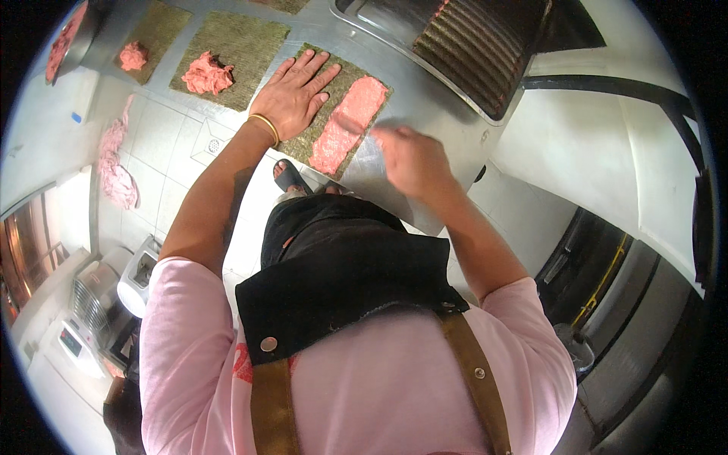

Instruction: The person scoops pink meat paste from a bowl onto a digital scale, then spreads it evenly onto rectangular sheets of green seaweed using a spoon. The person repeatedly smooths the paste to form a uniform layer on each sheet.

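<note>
My left hand (292,98) lies flat, fingers spread, on the left part of a dark green nori sheet (302,146) at the steel counter's near edge. Along the right part of that sheet runs a flattened strip of pink minced meat paste (356,114). My right hand (415,161) is closed around the handle of a flat-bladed spreader (349,123), whose blade rests on the middle of the strip. Motion blurs the blade, and my fingers hide the handle. Left of my left hand, another nori sheet (246,42) carries an unspread lump of pink paste (207,73).
A smaller lump of paste (133,56) sits on a nori sheet (163,30) farther left. Beyond it is a metal bowl (80,42) of pink paste. A steel tray with a ridged dark rack (474,53) stands at the back right. A pink cloth (116,163) hangs over white floor tiles.
</note>
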A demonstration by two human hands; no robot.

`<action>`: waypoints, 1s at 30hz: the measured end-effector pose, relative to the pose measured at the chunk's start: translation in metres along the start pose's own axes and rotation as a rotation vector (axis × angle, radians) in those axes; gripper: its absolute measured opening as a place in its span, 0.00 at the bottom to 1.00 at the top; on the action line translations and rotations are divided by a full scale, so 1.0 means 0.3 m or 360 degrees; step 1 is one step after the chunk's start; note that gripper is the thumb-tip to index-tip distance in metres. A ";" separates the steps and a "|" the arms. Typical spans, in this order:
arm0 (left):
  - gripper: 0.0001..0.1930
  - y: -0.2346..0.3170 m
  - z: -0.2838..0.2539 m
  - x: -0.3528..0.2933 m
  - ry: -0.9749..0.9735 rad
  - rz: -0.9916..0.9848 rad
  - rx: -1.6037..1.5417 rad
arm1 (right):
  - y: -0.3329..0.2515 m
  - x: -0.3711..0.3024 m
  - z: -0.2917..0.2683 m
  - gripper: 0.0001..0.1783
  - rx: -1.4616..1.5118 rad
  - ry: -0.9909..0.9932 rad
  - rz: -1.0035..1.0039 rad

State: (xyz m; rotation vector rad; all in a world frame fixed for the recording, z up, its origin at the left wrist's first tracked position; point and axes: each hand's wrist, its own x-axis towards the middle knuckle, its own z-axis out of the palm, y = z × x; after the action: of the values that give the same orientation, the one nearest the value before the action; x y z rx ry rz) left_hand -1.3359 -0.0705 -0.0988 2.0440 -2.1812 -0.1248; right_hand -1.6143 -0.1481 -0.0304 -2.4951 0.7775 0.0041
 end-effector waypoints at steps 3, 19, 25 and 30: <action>0.29 -0.003 0.002 -0.006 0.0007 -0.0011 -0.0014 | -0.002 -0.005 0.028 0.17 -0.0080 -0.0041 0.0000; 0.29 -0.007 0.027 -0.008 0.0028 -0.0003 0.0010 | -0.123 -0.162 0.060 0.17 0.0046 -0.0200 -0.0130; 0.30 -0.002 0.011 -0.006 -0.0082 -0.0036 0.0132 | -0.124 -0.119 0.042 0.17 -0.0038 -0.0144 -0.0090; 0.30 0.000 0.009 -0.007 -0.0083 -0.0045 0.0102 | -0.164 -0.137 0.077 0.15 0.0118 -0.0147 -0.0094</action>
State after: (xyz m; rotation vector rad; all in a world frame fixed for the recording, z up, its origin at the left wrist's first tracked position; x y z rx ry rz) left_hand -1.3362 -0.0687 -0.1015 2.1295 -2.2151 -0.1142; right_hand -1.6192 -0.0809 -0.0205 -2.4283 0.6545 0.0679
